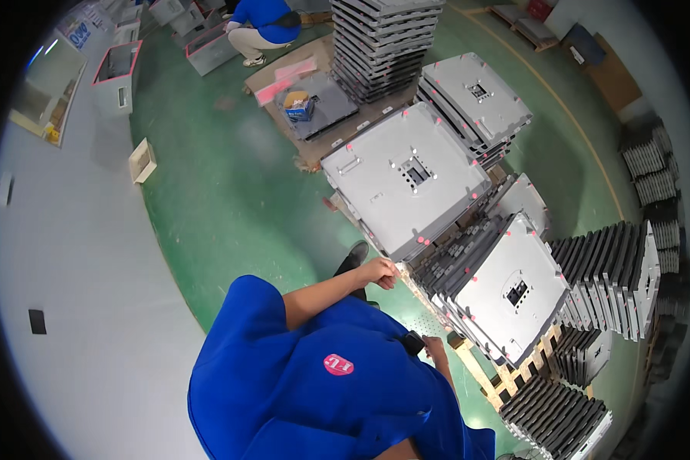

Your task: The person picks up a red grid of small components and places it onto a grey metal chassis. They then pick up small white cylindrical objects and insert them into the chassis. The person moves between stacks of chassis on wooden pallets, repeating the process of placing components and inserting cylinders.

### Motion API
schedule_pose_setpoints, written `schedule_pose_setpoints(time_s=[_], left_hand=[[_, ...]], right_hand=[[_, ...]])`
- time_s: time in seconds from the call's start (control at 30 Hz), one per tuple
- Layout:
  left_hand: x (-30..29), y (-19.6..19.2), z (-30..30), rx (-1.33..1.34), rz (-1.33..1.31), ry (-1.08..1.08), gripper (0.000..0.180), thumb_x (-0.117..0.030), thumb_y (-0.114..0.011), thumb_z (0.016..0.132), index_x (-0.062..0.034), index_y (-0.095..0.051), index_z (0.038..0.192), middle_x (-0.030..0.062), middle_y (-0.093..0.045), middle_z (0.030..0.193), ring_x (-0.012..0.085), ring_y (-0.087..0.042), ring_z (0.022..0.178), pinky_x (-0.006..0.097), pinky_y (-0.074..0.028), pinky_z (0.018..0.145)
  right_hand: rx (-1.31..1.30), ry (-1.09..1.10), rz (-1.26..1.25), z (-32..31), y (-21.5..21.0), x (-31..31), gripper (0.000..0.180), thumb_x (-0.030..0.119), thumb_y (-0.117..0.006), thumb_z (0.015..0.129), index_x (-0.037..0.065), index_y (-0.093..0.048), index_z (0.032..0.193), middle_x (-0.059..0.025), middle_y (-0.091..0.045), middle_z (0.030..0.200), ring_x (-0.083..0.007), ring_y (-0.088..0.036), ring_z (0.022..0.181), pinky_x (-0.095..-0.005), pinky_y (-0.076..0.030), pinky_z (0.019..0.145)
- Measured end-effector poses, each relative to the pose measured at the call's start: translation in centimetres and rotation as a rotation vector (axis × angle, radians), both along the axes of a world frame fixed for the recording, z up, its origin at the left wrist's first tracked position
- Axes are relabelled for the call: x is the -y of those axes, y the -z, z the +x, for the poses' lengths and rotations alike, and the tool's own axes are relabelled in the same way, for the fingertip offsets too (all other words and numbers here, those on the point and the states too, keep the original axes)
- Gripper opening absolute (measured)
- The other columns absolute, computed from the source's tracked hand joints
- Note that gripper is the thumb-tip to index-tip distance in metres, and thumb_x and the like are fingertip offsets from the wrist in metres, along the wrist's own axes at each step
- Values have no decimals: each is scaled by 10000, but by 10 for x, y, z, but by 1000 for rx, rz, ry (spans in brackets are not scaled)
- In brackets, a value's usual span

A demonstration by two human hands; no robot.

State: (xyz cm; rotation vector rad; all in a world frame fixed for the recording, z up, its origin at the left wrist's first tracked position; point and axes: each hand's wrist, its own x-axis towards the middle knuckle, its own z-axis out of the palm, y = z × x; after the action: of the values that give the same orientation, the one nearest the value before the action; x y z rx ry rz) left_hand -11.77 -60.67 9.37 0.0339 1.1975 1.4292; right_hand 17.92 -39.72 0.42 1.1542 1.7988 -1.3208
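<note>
My left hand (379, 272) is closed, its fingers curled in front of my blue shirt, near the front corner of a large grey panel (376, 184) that lies flat on a stack. Whether anything small sits inside those fingers is hidden. Lower and to the right, my right hand (435, 350) is partly covered by my body. Its fingers appear closed round a small black object (413, 343) whose kind I cannot make out. Just right of that hand, a leaning row of grey panels (506, 295) with pink dots and a square cut-out rests on a wooden pallet (483, 372).
More panels stand in a tall stack (383, 46), a lower stack (479, 96) and upright rows (613, 276) at right. A small blue box (299, 106) sits on a dark panel. Grey bins (119, 73) line the far left, where another person (264, 27) crouches. Green floor (230, 184) stretches leftward.
</note>
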Motion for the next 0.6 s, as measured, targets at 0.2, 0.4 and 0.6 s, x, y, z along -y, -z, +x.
schedule_pose_setpoints(time_s=[0.2, 0.4, 0.6], left_hand=[[12, -6, 52, 136, -59, -71, 198, -141, -549, 728, 6, -574, 857, 80, -557, 745, 156, -584, 683, 276, -501, 591], [17, 16, 43, -53, -176, -78, 403, -429, -598, 722, -61, -567, 886, 19, -509, 797, 111, -473, 704, 251, -403, 665], [29, -31, 19, 295, 206, -240, 386, -443, -404, 838, -95, -543, 928, -3, -535, 836, 103, -482, 720, 250, -394, 696]], right_hand=[[-280, -234, 38, -17, -16, 9, 381, 314, -498, 768, 41, -508, 502, -40, -438, 412, -127, -416, 330, -263, -341, 341], [-509, -2, -283, -100, -110, 40, 330, 255, -492, 779, 54, -470, 519, 10, -383, 438, -89, -333, 369, -238, -270, 363], [-796, 414, -774, -167, -209, 89, 409, 262, -480, 816, 89, -343, 472, 2, -304, 452, -93, -275, 371, -222, -196, 349]])
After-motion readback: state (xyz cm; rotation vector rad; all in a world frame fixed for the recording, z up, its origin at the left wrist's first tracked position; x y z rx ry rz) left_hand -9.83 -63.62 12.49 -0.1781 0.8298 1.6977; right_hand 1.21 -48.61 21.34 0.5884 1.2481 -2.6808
